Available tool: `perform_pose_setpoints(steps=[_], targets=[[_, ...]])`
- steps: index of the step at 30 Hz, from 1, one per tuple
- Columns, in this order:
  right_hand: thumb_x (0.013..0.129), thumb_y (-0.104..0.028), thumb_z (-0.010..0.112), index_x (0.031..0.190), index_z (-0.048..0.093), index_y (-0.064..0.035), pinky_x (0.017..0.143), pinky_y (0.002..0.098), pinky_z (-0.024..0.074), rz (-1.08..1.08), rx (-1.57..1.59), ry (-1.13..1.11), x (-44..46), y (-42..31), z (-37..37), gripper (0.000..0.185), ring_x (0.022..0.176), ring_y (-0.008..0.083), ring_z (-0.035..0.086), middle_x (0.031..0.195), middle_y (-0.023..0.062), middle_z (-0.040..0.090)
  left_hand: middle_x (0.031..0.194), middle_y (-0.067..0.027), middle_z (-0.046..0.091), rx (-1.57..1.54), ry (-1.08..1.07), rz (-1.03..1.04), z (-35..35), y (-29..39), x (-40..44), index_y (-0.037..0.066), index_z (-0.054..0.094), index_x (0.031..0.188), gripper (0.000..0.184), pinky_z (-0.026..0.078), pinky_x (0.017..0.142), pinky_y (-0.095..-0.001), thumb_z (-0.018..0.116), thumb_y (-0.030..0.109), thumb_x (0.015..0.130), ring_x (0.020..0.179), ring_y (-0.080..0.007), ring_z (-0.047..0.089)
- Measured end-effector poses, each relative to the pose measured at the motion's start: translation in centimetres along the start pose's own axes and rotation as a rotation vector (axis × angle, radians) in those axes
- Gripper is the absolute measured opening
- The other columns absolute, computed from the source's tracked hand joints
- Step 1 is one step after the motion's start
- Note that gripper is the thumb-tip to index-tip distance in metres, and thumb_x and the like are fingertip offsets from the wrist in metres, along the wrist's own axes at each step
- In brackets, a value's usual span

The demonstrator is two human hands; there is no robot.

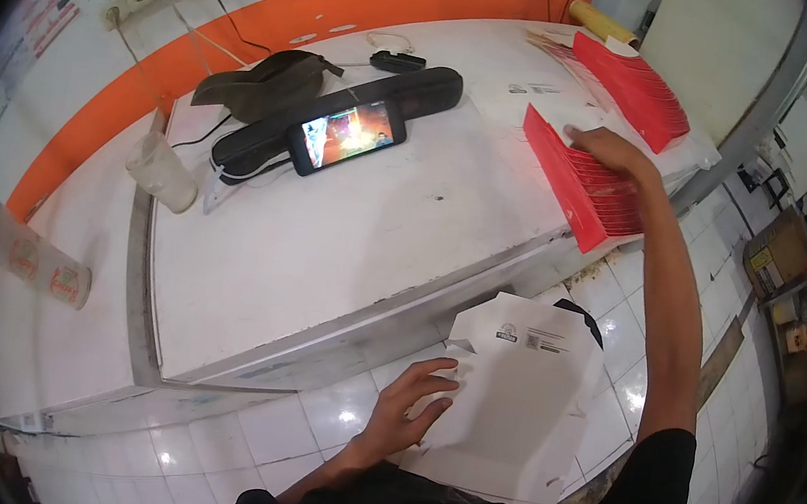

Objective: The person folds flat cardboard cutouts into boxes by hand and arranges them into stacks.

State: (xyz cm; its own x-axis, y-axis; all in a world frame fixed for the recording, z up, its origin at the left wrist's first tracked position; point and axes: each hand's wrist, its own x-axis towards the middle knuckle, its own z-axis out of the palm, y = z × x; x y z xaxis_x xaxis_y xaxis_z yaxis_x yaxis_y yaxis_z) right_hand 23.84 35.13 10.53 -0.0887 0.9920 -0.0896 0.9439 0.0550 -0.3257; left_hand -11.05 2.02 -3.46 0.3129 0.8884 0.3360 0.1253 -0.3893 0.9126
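Observation:
My right hand (617, 155) reaches out to the table and grips the near stack of red folded cardboard (583, 188) at its far end; some of its fingers are hidden. On my lap lies a flat white cardboard sheet (510, 406) with cut corners and small black print near its far edge. My left hand (413, 406) is at the sheet's left edge, fingers apart and slightly bent, holding nothing. A second red stack (635, 89) sits farther back on the table.
The white table (340, 275) carries a lit phone (347, 136) leaning on a long black case (340, 108), a dark cap (268, 82) and a cloudy plastic cup (162, 170). Stacked printed cups (31, 252) lie at left. A yellow roll (603, 23) is at the back.

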Motion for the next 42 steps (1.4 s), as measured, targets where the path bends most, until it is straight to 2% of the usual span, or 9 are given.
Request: perform_pose_setpoints(steps=[3,5,9,11,15,20,25,31,42], targets=[[0.096,-0.049,0.049,0.114,0.067,-0.0023,0.089,0.0308,0.0457,-0.283,0.431,0.024,0.7,4.0,-1.9,0.053,0.098,0.0190,0.063,0.107,0.0070,0.069,0.128,-0.0139,0.059,-0.038,-0.005,-0.057,-0.2,0.2,0.0,0.004,0.067,0.107,0.026,0.046,0.098,-0.0361,0.070,-0.001,0.082,0.117,-0.0292,0.058],[0.098,-0.039,0.051,0.115,0.066,-0.0045,0.088,0.0293,0.0449,-0.330,0.590,0.516,-1.5,5.7,-0.9,0.041,0.098,0.0164,0.062,0.102,0.0043,0.068,0.132,-0.0121,0.056,0.007,-0.029,-0.098,-0.4,-0.7,-0.2,0.005,0.065,0.112,0.028,0.046,0.097,-0.0358,0.070,0.007,0.085,0.120,-0.0299,0.056],[0.097,-0.026,0.059,0.111,0.065,0.0010,0.087,0.0272,0.0441,-0.099,0.562,0.868,-15.8,2.7,3.4,0.031,0.095,0.0148,0.059,0.105,0.0077,0.066,0.135,-0.0179,0.050,0.153,0.000,-0.261,0.5,-3.8,-1.3,0.008,0.055,0.124,0.047,0.042,0.103,-0.0400,0.075,0.013,0.082,0.126,-0.0336,0.049],[0.092,-0.015,0.063,0.122,0.057,-0.0012,0.096,0.0333,0.0416,-0.006,0.429,0.928,-21.1,2.7,7.1,0.033,0.111,0.0195,0.056,0.122,0.0106,0.060,0.137,-0.0198,0.047,0.158,-0.024,-0.326,1.0,-5.4,-1.6,0.007,0.049,0.130,0.055,0.041,0.103,-0.0407,0.075,0.018,0.083,0.128,-0.0344,0.047],[0.081,-0.010,0.071,0.133,0.048,-0.0040,0.108,0.0435,0.0336,-0.042,0.217,0.859,-27.1,3.0,11.5,0.057,0.134,0.0301,0.040,0.144,0.0147,0.043,0.138,-0.0224,0.045,0.132,-0.147,-0.462,2.3,-6.3,-2.0,0.003,0.041,0.138,0.066,0.038,0.106,-0.0405,0.074,0.024,0.084,0.129,-0.0351,0.045],[0.068,-0.033,0.085,0.145,0.035,-0.0106,0.115,0.0508,0.0239,-0.034,0.231,0.890,-24.1,1.6,8.6,0.095,0.143,0.0378,0.022,0.156,0.0169,0.023,0.145,-0.0218,0.037,0.166,-0.347,-0.498,4.2,-6.6,-1.9,0.004,0.034,0.143,0.075,0.036,0.108,-0.0426,0.073,0.029,0.084,0.135,-0.0372,0.038],[0.063,-0.035,0.087,0.131,0.051,-0.0156,0.114,0.0551,0.0241,-0.158,-0.062,0.522,-18.1,-1.0,5.5,0.080,0.142,0.0434,0.018,0.150,0.0125,0.033,0.147,-0.0222,0.035,0.259,-0.383,-0.491,4.4,-6.5,-1.9,0.004,0.032,0.144,0.077,0.035,0.109,-0.0421,0.072,0.030,0.085,0.136,-0.0378,0.037],[0.066,-0.031,0.085,0.113,0.057,-0.0119,0.110,0.0561,0.0282,-0.215,0.067,0.713,-17.4,-1.5,8.1,0.058,0.134,0.0428,0.027,0.132,0.0065,0.047,0.147,-0.0225,0.034,0.190,-0.338,-0.574,4.0,-6.2,-1.8,0.004,0.032,0.144,0.076,0.034,0.110,-0.0410,0.072,0.030,0.085,0.136,-0.0379,0.037],[0.066,-0.015,0.083,0.141,0.044,-0.0144,0.112,0.0517,0.0304,-0.043,0.265,0.719,-23.8,-7.2,8.0,0.085,0.141,0.0371,0.027,0.151,0.0129,0.034,0.145,-0.0244,0.037,0.060,-0.262,-0.520,3.6,-6.4,-2.3,0.002,0.029,0.146,0.079,0.031,0.112,-0.0399,0.073,0.026,0.085,0.135,-0.0358,0.039]])
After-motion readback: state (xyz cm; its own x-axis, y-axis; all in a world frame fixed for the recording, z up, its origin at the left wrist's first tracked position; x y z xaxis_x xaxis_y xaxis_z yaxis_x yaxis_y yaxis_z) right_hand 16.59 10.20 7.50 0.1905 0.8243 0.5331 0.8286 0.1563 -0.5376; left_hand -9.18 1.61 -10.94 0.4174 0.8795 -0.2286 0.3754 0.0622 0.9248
